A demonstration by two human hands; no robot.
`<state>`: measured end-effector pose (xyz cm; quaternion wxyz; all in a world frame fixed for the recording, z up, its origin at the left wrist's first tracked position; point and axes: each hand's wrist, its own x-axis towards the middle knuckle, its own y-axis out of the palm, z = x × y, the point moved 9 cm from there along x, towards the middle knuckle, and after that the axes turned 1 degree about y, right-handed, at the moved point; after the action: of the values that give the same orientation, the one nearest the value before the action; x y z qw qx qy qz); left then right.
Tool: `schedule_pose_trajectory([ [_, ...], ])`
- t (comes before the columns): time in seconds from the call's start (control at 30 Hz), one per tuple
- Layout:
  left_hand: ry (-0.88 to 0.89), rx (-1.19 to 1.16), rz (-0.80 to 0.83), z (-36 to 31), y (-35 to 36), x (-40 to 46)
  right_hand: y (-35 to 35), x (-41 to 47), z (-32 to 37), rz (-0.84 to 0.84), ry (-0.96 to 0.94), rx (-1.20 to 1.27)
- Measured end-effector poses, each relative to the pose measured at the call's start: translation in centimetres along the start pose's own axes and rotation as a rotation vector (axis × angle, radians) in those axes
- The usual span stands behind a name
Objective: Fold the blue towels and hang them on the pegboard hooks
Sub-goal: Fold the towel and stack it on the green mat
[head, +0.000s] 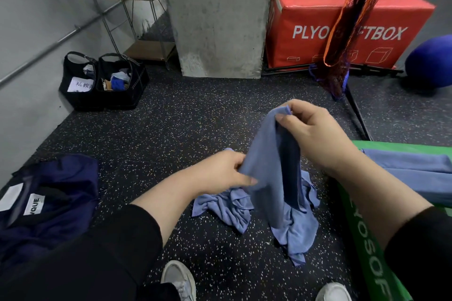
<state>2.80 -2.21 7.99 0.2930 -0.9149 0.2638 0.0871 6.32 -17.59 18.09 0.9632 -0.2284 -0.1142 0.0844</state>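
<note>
The right hand (pixel 315 134) pinches the top corner of a blue towel (pixel 271 168) between thumb and curled fingers, holding it up over the floor. The left hand (pixel 220 172) grips the same towel lower down along its left edge, fingers curled round the cloth and thumb laid across the front. The towel hangs in a long fold between the two hands, and its lower end trails onto the speckled black rubber floor (pixel 171 129), where more blue cloth (pixel 227 205) lies crumpled just behind it. To the right, other blue towels (pixel 413 171) lie flat on top of a green soft box (pixel 367 239). Two pale shoes (pixel 179 278) show at the bottom edge. On the left lies a dark navy bag (pixel 46 205) with a white label. Farther off, two black baskets (pixel 105 80) of oddments stand against the grey wall, near a wire shelf rack (pixel 132 14). A concrete pillar (pixel 217 17) rises in the middle, with a red plyo soft box (pixel 342 24) to its right, a dark mesh net (pixel 352 22) hanging in front of it, and a blue ball (pixel 433 61) at the far right.
</note>
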Motion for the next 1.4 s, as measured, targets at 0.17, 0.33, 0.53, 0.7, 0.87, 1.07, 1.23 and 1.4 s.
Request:
schedule_pose_trajectory([
  [0.17,-0.129,0.269,-0.157,1.9,-2.4,0.0,-3.3,-0.2,-1.3,-0.149,0.045,0.062],
  [0.33,-0.18,0.346,-0.379,3.2,-6.4,-1.1,-5.0,-0.8,-3.6,-0.216,0.12,-0.01],
  [0.53,-0.26,0.487,-0.611,5.0,-11.2,-3.5,-6.5,-1.4,-6.5,-0.272,0.265,-0.181],
  [0.7,-0.159,0.044,-0.799,5.2,-12.9,-4.6,-7.6,-1.9,-6.2,-0.329,0.265,-0.167],
  [0.87,-0.056,-0.258,-0.806,5.4,-12.8,-3.8,-7.9,-2.1,-6.8,-0.37,0.307,-0.088],
  [1.07,-0.093,-0.464,-0.811,5.4,-11.7,-3.0,-6.6,-1.8,-7.7,-0.3,0.374,-0.028],
  [1.23,-0.227,-0.699,-0.736,6.3,-8.6,-1.6,-4.2,-1.8,-8.6,-0.16,0.498,0.089],
  [1.4,-0.133,-0.516,-0.784,4.0,-7.9,-0.8,-0.9,-1.7,-8.3,-0.035,0.551,0.288],
])
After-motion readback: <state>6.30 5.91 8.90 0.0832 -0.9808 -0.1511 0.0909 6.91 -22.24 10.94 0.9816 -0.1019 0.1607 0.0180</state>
